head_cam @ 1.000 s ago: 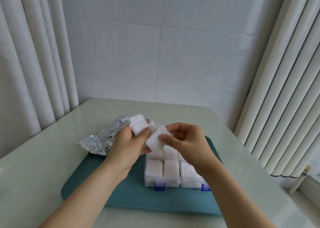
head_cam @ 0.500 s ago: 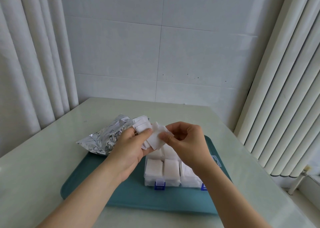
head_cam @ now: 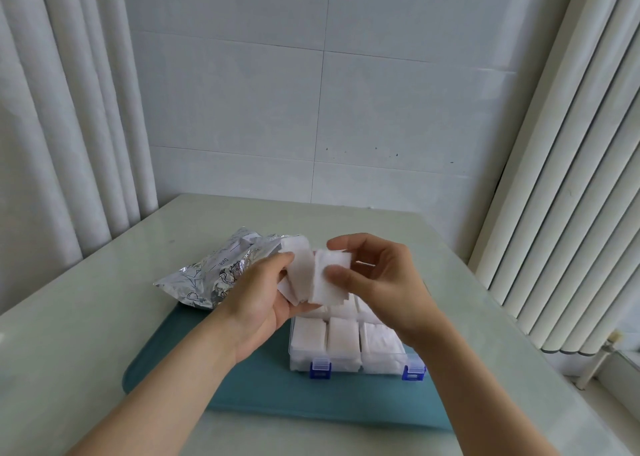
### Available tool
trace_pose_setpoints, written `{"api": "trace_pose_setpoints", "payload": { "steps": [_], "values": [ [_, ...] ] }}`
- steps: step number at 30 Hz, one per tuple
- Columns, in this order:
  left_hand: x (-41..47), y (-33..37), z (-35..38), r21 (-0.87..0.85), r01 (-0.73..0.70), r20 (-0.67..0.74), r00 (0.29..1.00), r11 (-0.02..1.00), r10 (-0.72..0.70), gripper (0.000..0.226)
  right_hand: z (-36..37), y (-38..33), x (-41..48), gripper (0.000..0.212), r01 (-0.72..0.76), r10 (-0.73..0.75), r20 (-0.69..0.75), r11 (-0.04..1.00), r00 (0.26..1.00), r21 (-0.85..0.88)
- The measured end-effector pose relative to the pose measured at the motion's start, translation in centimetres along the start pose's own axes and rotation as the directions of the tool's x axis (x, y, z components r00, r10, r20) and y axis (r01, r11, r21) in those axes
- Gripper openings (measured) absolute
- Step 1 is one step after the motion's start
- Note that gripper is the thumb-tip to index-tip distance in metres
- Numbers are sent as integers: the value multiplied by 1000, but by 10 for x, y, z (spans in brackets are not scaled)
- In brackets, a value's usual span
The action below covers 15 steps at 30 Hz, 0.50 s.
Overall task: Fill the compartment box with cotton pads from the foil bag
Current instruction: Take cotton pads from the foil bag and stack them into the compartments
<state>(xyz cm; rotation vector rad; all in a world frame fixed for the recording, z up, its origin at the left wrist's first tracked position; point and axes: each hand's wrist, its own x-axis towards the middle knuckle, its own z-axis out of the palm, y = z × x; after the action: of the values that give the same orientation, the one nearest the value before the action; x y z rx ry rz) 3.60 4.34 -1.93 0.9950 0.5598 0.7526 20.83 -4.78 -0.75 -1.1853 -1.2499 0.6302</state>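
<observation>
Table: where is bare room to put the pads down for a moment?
Free: the table left of the mat, its far part behind the bag, and the mat strip before the box. Crowded: over the box, where left hand and right hand hold pads.

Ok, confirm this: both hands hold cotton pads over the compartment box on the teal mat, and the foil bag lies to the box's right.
Wrong side: the head view shows the foil bag lying to the compartment box's left, not its right. The rest stands.
</observation>
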Motion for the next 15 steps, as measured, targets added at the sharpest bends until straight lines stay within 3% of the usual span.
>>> {"api": "trace_pose_setpoints", "payload": {
  "steps": [9, 12, 15],
  "values": [
    [-10, 3, 4, 142, 13, 227, 973, 990, -46, 49, 15, 1, 0, 26, 102, -148, -66, 885, 987, -455],
    [-9, 2, 4, 233, -13, 209, 977, 972, -37, 48, 14, 2, 1, 24, 197, -235, 7, 797, 972, -572],
    [-7, -1, 2, 282, -38, 183, 983, 959, -15, 47, 14, 2, 1, 26, 252, -271, 55, 773, 961, -582]
  ]
}}
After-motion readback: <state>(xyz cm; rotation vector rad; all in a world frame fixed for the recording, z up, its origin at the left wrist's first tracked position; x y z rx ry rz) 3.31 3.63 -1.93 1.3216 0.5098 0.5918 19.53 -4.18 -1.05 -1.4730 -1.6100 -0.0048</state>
